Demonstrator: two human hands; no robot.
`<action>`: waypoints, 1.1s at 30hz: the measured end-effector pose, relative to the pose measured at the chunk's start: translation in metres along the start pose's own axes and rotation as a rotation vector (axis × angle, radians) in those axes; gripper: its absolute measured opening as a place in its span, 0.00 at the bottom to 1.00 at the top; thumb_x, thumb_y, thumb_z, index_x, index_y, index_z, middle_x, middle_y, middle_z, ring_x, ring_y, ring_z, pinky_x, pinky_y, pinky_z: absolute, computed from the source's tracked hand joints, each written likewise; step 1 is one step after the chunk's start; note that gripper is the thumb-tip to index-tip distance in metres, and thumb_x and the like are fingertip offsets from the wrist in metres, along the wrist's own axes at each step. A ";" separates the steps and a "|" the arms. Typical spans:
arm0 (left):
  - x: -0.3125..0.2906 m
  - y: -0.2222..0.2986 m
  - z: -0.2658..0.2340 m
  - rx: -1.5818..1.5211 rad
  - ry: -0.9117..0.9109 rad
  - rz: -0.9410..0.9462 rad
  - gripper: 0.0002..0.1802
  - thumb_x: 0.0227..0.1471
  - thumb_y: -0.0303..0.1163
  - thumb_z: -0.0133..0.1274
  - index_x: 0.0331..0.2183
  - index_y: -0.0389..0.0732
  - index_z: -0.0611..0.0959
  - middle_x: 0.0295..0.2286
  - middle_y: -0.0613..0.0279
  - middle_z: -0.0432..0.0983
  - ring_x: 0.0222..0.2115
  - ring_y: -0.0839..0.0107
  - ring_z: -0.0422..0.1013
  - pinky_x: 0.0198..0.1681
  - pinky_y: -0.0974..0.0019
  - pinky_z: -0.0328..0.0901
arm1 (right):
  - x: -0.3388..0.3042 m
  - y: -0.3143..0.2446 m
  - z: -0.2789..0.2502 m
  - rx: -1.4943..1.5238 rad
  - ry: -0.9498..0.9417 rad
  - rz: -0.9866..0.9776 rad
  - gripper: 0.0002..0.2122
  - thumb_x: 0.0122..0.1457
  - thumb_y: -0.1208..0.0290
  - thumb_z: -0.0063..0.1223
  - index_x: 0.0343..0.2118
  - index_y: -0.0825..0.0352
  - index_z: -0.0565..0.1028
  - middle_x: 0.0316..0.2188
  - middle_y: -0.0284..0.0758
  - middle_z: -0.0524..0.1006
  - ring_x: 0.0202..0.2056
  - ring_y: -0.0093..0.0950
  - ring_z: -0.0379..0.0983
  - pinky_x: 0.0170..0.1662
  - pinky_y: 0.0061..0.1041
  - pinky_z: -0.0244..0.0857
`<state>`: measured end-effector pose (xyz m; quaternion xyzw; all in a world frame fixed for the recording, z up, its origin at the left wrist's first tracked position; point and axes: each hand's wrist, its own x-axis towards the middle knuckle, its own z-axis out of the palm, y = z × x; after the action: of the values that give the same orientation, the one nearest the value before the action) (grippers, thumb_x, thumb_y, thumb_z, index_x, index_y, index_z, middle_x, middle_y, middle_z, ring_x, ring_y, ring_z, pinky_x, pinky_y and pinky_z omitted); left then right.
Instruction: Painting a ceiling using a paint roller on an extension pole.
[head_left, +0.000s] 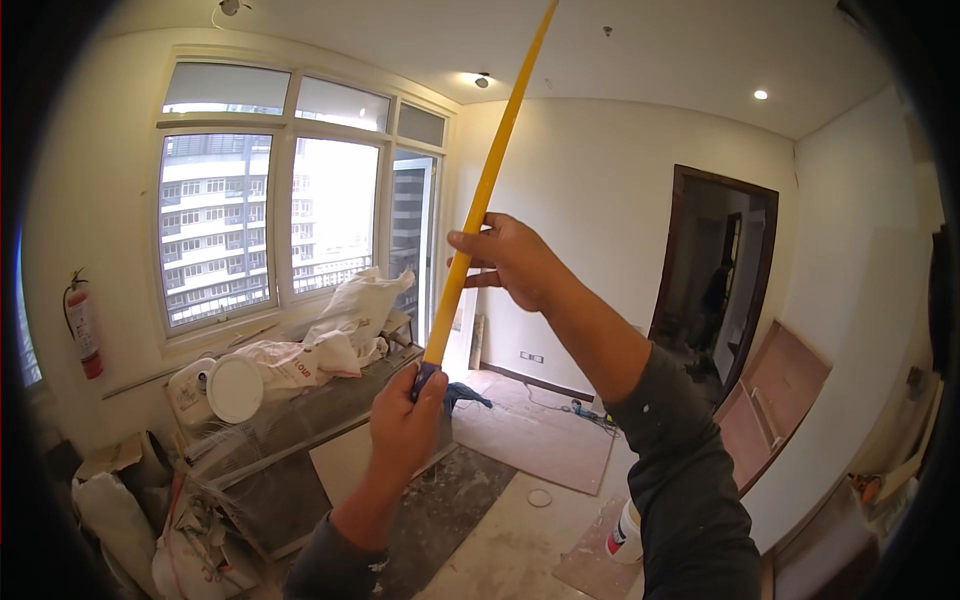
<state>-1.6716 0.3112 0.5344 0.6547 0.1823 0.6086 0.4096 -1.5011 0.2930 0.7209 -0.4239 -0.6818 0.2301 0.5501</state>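
Note:
A long yellow tape measure blade (497,150) rises steeply toward the ceiling, leaning to the right, and its top end runs out of view. Low down, my left hand (403,430) is closed around the dark tape measure case (425,379), which is mostly covered by the fingers. Higher up, my right hand (515,262) pinches the blade between thumb and fingers. Both forearms come in from below in dark sleeves.
Sacks (350,310) and a round white lid (235,388) lie on a plastic-draped piece under the window (215,220). On the floor are boards (540,430) and a white bucket (627,530). A fire extinguisher (85,330) hangs left; a dark-framed doorway (665,255) stands right.

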 end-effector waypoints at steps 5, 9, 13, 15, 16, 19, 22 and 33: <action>0.058 -0.029 0.053 0.004 0.004 0.023 0.16 0.59 0.39 0.56 0.29 0.35 0.79 0.18 0.66 0.68 0.20 0.78 0.62 0.25 0.67 0.59 | 0.040 0.031 -0.055 0.034 0.053 0.030 0.36 0.56 0.56 0.65 0.58 0.78 0.61 0.45 0.43 0.72 0.47 0.35 0.75 0.51 0.38 0.73; 0.100 -0.042 0.090 0.102 0.003 0.019 0.17 0.59 0.41 0.55 0.31 0.34 0.81 0.18 0.62 0.70 0.20 0.74 0.65 0.26 0.65 0.61 | 0.074 0.061 -0.097 0.070 0.116 0.037 0.32 0.56 0.56 0.65 0.55 0.74 0.66 0.43 0.40 0.72 0.47 0.34 0.74 0.51 0.38 0.72; 0.135 -0.054 0.124 0.196 0.041 0.046 0.18 0.59 0.42 0.54 0.32 0.34 0.81 0.19 0.57 0.73 0.20 0.67 0.68 0.27 0.62 0.63 | 0.105 0.082 -0.134 0.092 0.171 0.058 0.28 0.56 0.56 0.66 0.51 0.71 0.69 0.42 0.37 0.71 0.46 0.33 0.73 0.49 0.35 0.72; 0.157 -0.073 0.135 0.207 0.045 0.094 0.19 0.59 0.43 0.54 0.34 0.34 0.82 0.20 0.54 0.75 0.22 0.62 0.71 0.29 0.60 0.65 | 0.121 0.093 -0.145 0.103 0.183 0.049 0.28 0.55 0.56 0.66 0.51 0.70 0.69 0.42 0.37 0.72 0.46 0.33 0.73 0.49 0.35 0.72; 0.169 -0.083 0.142 0.209 0.052 0.090 0.19 0.59 0.43 0.54 0.34 0.34 0.82 0.20 0.54 0.75 0.22 0.62 0.71 0.29 0.60 0.65 | 0.130 0.101 -0.151 0.112 0.200 0.049 0.28 0.55 0.56 0.66 0.50 0.70 0.69 0.41 0.37 0.72 0.46 0.33 0.73 0.49 0.35 0.72; 0.192 -0.093 0.155 0.174 0.054 0.091 0.21 0.59 0.44 0.54 0.38 0.34 0.83 0.24 0.51 0.78 0.24 0.59 0.74 0.31 0.59 0.67 | 0.153 0.123 -0.170 0.176 0.195 0.009 0.26 0.53 0.56 0.68 0.47 0.68 0.70 0.40 0.36 0.71 0.44 0.33 0.74 0.48 0.35 0.73; 0.188 -0.103 0.151 0.251 0.051 0.108 0.21 0.59 0.46 0.55 0.39 0.35 0.83 0.25 0.49 0.79 0.27 0.55 0.77 0.33 0.59 0.69 | 0.160 0.140 -0.177 0.267 0.191 0.017 0.25 0.55 0.58 0.67 0.48 0.68 0.69 0.41 0.38 0.71 0.44 0.36 0.75 0.46 0.38 0.75; -0.140 -0.249 -0.062 0.524 -0.235 -0.407 0.17 0.55 0.44 0.59 0.40 0.42 0.79 0.26 0.52 0.77 0.28 0.58 0.76 0.35 0.58 0.68 | 0.095 0.283 -0.139 0.461 0.333 0.181 0.22 0.61 0.71 0.57 0.54 0.72 0.63 0.39 0.43 0.72 0.41 0.42 0.78 0.42 0.42 0.78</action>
<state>-1.6924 0.3761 0.2506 0.7535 0.4108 0.3672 0.3587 -1.2813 0.5021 0.5931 -0.3789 -0.4714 0.3542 0.7132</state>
